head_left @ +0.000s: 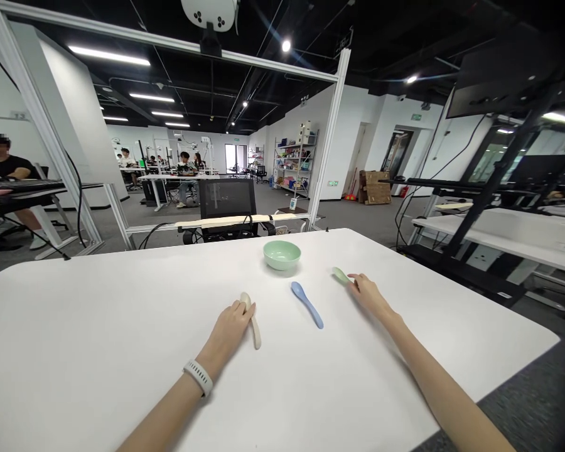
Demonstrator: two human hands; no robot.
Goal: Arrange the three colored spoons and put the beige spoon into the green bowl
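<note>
My left hand (233, 321) is closed around the neck of a cream spoon (256, 336), whose handle points toward me on the white table (136, 351). Over on the right, my right hand (367, 294) pinches a pale green spoon (340, 275); its bowl end shows at the left of my fingers, and the hand covers the rest. Between both hands a blue spoon (307, 304) lies slanted on the tabletop, untouched. Beyond the spoons stands a light green bowl (282, 256), upright, with nothing visible inside.
A metal frame (330, 132) rises past the table's far edge, with a black mesh chair (228, 199) behind it. To the right are a black stand (480, 188) and another white desk (522, 242). A person (9, 163) sits at the far left; others work farther back.
</note>
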